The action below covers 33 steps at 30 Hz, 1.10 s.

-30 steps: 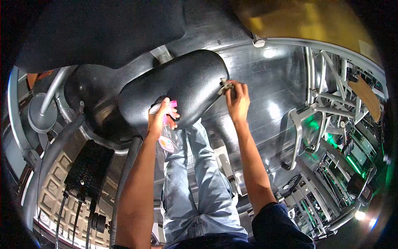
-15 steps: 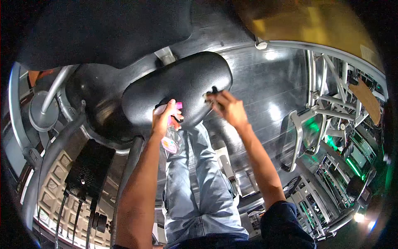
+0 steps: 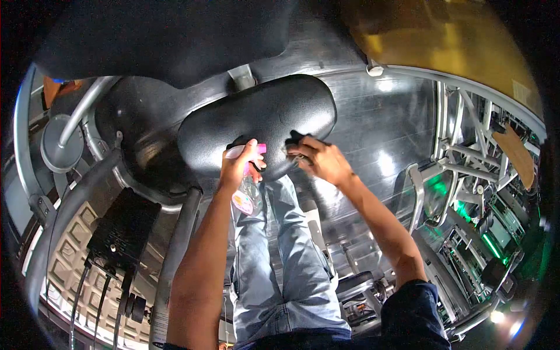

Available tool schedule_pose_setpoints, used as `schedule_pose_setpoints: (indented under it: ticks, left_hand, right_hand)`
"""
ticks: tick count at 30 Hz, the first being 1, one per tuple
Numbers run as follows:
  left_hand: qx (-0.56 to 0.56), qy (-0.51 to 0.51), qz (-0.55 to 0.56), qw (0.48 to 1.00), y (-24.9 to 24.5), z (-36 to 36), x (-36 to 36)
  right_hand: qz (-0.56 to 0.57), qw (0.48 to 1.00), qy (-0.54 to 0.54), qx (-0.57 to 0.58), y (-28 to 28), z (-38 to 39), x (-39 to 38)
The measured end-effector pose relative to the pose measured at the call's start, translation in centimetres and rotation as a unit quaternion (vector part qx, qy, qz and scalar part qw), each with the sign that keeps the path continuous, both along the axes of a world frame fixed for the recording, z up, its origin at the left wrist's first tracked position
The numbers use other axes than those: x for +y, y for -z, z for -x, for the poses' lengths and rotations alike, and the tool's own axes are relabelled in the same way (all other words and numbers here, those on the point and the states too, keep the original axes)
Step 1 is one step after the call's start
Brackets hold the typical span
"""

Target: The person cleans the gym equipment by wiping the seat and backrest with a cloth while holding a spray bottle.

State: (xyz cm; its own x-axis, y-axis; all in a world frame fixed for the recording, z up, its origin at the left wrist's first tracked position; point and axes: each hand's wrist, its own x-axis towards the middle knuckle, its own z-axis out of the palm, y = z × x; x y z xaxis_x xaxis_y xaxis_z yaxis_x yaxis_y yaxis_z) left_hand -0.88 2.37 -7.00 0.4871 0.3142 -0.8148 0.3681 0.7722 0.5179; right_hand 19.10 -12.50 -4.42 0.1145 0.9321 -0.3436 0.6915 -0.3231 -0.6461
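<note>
A clear spray bottle [image 3: 247, 198] with a pink nozzle hangs from my left hand [image 3: 239, 166], whose fingers wrap round its neck and trigger. Behind it lies a rounded black padded cushion [image 3: 256, 116]. My right hand [image 3: 321, 158] is at the cushion's lower right part, fingers bent round a small greyish cloth [image 3: 294, 154] that is mostly hidden by them. Whether the cloth touches the cushion is hard to tell.
A large dark pad [image 3: 169, 41] spans the upper left. Grey metal tubes [image 3: 87, 111] stand at the left, above a black box [image 3: 123, 230]. Metal gym frames [image 3: 461, 157] line the right side. My legs [image 3: 286, 251] are below the cushion.
My right hand has moved slightly down over the cushion's edge, its fingers more curled. My left hand still holds the bottle. The whole view has shifted a little.
</note>
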Motion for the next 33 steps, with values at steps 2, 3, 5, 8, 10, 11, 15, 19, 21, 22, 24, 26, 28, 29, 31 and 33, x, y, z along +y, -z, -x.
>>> schedule_pose_setpoints:
  ticks: [2, 3, 5, 8, 10, 11, 15, 19, 21, 22, 24, 26, 28, 29, 31, 33]
  left_hand:
    - [-0.006, 0.001, 0.007, 1.0, 0.2, 0.1, 0.0]
    - [-0.013, 0.005, 0.014, 1.0, 0.3, 0.2, 0.1]
    - [-0.022, -0.001, 0.01, 1.0, 0.4, 0.4, 0.0]
    - [-0.032, 0.005, -0.007, 0.999, 0.4, 0.8, 0.1]
    - [-0.036, 0.014, -0.02, 0.999, 0.5, 0.5, -0.1]
    - [-0.04, 0.013, -0.022, 0.999, 0.4, 0.5, -0.1]
    - [-0.035, 0.007, -0.029, 0.999, 0.1, 0.6, -0.1]
    - [-0.053, -0.011, -0.037, 0.998, 0.1, 0.8, -0.2]
    - [-0.055, -0.026, -0.034, 0.998, 0.2, 0.9, -0.2]
    - [-0.055, -0.037, -0.029, 0.997, 0.3, 1.0, -0.3]
    - [-0.058, -0.052, -0.041, 0.996, 0.4, 1.0, -1.0]
    - [-0.074, -0.061, -0.077, 0.992, 0.3, 1.2, -1.5]
    - [-0.081, -0.075, -0.079, 0.991, 0.4, 1.4, -1.7]
    - [-0.086, -0.077, -0.081, 0.99, 0.5, 1.6, -1.8]
    - [-0.087, -0.085, -0.066, 0.99, 0.0, 2.0, -2.0]
    - [-0.056, -0.08, -0.081, 0.992, -0.9, 2.3, -2.0]
  right_hand:
    - [-0.019, 0.997, -0.024, -0.073, 0.8, -2.3, -0.5]
    - [-0.002, 0.998, 0.026, -0.053, 0.4, -3.4, 0.1]
    - [-0.02, 0.993, 0.103, -0.06, 0.3, -4.3, 1.5]
    - [-0.016, 0.987, 0.135, -0.082, 0.3, -2.6, 2.6]
    - [-0.016, 0.988, 0.146, -0.054, 0.3, -0.8, 2.4]
    - [-0.012, 0.992, 0.119, -0.039, 0.2, 0.3, 2.0]
    - [-0.05, 0.998, -0.019, 0.013, -0.1, 4.2, -0.1]
    - [-0.081, 0.992, -0.072, -0.072, 0.6, 0.8, -0.1]
    - [-0.045, 0.995, -0.002, -0.089, 0.8, -0.9, 1.6]
    - [-0.027, 0.996, 0.054, -0.07, 0.5, -1.1, 2.4]
    - [-0.029, 0.993, 0.068, -0.091, 1.0, -0.3, 3.5]
    - [-0.032, 0.99, 0.084, -0.11, 1.2, 1.1, 4.1]
    - [-0.067, 0.995, -0.005, -0.078, 0.9, 2.7, 3.6]
    - [-0.065, 0.995, -0.039, -0.072, 0.8, 3.6, 3.2]
    - [-0.048, 0.994, -0.091, -0.046, 0.4, 3.8, 2.6]
    - [-0.043, 0.98, -0.183, -0.06, -0.4, 3.2, 2.6]
